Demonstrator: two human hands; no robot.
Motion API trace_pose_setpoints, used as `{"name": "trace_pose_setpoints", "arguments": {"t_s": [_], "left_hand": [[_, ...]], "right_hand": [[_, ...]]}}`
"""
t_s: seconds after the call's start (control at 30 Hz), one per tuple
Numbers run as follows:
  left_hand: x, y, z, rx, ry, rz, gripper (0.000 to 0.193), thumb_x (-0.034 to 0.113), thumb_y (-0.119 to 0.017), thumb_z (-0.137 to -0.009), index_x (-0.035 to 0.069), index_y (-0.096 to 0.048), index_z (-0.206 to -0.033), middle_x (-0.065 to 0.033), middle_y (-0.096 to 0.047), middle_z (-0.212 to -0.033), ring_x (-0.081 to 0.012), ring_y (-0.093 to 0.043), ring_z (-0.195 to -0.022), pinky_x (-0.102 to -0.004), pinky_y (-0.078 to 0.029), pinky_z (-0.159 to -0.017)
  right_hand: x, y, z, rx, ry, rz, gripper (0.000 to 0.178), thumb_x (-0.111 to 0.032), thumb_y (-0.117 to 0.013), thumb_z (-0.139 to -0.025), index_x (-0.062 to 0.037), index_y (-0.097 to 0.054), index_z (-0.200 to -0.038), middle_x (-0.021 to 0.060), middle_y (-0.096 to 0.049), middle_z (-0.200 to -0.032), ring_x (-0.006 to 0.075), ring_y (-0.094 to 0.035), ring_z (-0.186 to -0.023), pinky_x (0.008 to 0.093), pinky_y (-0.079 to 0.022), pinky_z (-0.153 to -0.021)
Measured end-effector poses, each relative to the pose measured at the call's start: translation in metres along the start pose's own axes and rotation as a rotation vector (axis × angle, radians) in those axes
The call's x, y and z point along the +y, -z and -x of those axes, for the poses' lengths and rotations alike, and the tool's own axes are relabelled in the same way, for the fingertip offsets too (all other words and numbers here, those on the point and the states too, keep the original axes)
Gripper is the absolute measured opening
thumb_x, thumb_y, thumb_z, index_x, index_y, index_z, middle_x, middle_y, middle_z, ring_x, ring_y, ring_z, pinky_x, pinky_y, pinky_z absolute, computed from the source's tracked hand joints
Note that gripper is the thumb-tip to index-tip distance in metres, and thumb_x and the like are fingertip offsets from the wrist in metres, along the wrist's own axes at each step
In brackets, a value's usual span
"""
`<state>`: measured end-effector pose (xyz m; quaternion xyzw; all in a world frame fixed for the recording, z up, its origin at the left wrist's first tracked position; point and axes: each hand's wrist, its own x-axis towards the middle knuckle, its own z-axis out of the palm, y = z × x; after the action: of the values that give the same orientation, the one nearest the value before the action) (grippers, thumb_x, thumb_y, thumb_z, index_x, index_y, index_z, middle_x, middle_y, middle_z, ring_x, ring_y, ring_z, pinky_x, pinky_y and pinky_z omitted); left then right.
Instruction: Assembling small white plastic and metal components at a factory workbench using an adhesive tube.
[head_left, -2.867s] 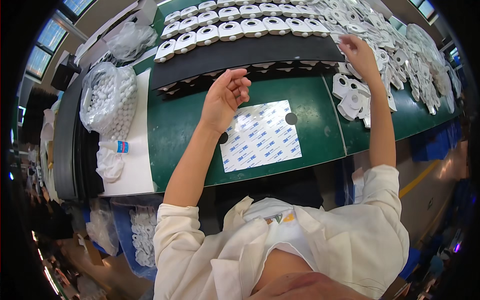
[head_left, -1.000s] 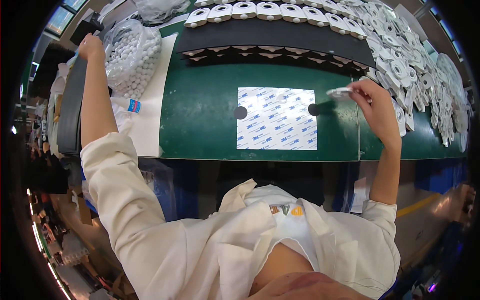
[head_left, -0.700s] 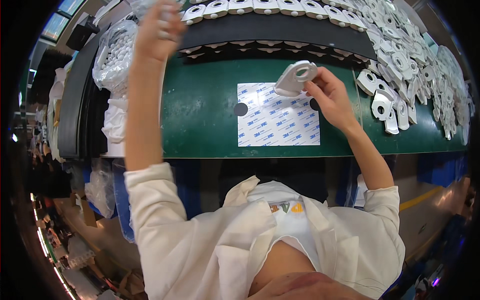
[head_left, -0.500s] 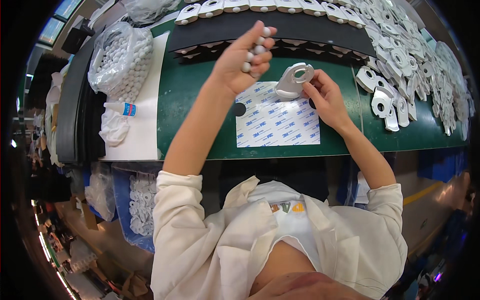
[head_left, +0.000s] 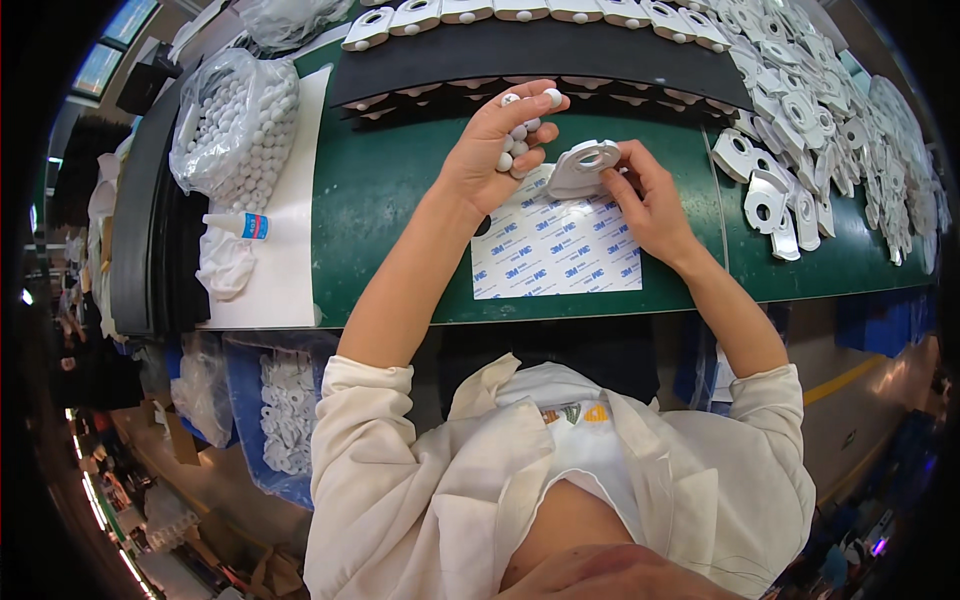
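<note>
My left hand [head_left: 472, 165] is curled around several small white balls [head_left: 517, 148], with one more white ball [head_left: 553, 97] at the fingertips. Just to its right, my right hand [head_left: 655, 205] grips a flat white plastic part [head_left: 572, 180] by its right side. This part has a rounded end with a ring-shaped hole and is held tilted above the table. Below both hands lies a white sheet with blue print [head_left: 555, 262]. A black round spot [head_left: 483, 226] shows at the sheet's left edge, partly covered by my left wrist.
Beyond my hands, stacked black boards [head_left: 540, 65] carry rows of similar white parts. A bag of white balls [head_left: 240, 120] and a small glue bottle [head_left: 240, 225] sit on the left. Loose white parts [head_left: 800, 130] are heaped on the right. A blue bin [head_left: 250, 420] stands below the table.
My left hand has come down and nearer the white part, and a ball now shows out at its fingertips. The part in my right hand has tipped flatter.
</note>
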<state>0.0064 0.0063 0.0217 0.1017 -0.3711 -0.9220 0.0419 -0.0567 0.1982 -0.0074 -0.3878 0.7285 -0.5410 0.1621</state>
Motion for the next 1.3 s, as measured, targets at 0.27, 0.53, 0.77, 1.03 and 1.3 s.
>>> {"name": "trace_pose_setpoints", "arguments": {"t_s": [0.27,0.53,0.77,1.03,1.3], "left_hand": [[0.002,0.008,-0.003,-0.031,0.024,0.033,0.023,0.018,-0.061,-0.085,0.003,-0.056,-0.102,-0.0063,-0.057,-0.090,-0.0072,-0.047,-0.064,-0.0161,-0.031,-0.038],[-0.001,0.007,-0.003,-0.034,-0.029,-0.088,0.036,0.014,-0.061,-0.084,0.002,-0.052,-0.116,-0.0049,-0.054,-0.096,-0.0070,-0.046,-0.066,-0.0160,-0.030,-0.038],[-0.007,-0.003,0.001,-0.006,0.049,-0.251,0.031,0.011,-0.069,-0.078,0.005,-0.059,-0.107,-0.0015,-0.058,-0.081,-0.0044,-0.049,-0.064,-0.0156,-0.031,-0.041],[-0.009,-0.007,0.005,-0.045,0.058,-0.353,0.027,0.010,-0.073,-0.072,0.007,-0.063,-0.097,0.0006,-0.060,-0.079,-0.0034,-0.051,-0.064,-0.0161,-0.032,-0.044],[-0.014,-0.008,0.004,0.008,0.006,-0.419,0.022,0.002,-0.074,-0.070,0.008,-0.062,-0.088,-0.0002,-0.058,-0.076,-0.0028,-0.046,-0.054,-0.0144,-0.031,-0.041]], "right_hand": [[-0.004,-0.003,0.002,0.028,0.131,0.159,0.011,-0.001,-0.050,-0.087,-0.0023,-0.052,-0.098,0.0031,-0.053,-0.083,0.0091,-0.051,-0.069,0.0225,-0.043,-0.062],[-0.003,0.000,-0.001,0.009,0.078,-0.042,0.013,-0.005,-0.050,-0.089,-0.0030,-0.051,-0.102,0.0042,-0.054,-0.090,0.0116,-0.052,-0.074,0.0245,-0.043,-0.067],[0.008,0.017,-0.012,0.149,-0.192,-0.914,0.025,-0.016,-0.045,-0.094,-0.0050,-0.045,-0.117,0.0068,-0.053,-0.111,0.0151,-0.052,-0.103,0.0298,-0.044,-0.088],[0.005,0.016,-0.012,0.124,-0.202,-0.968,0.027,-0.017,-0.044,-0.094,-0.0038,-0.043,-0.118,0.0081,-0.052,-0.110,0.0155,-0.052,-0.102,0.0312,-0.044,-0.090],[0.002,0.013,-0.011,0.131,-0.224,-0.891,0.026,-0.016,-0.044,-0.094,-0.0045,-0.043,-0.118,0.0079,-0.052,-0.108,0.0148,-0.054,-0.097,0.0301,-0.045,-0.088]]}}
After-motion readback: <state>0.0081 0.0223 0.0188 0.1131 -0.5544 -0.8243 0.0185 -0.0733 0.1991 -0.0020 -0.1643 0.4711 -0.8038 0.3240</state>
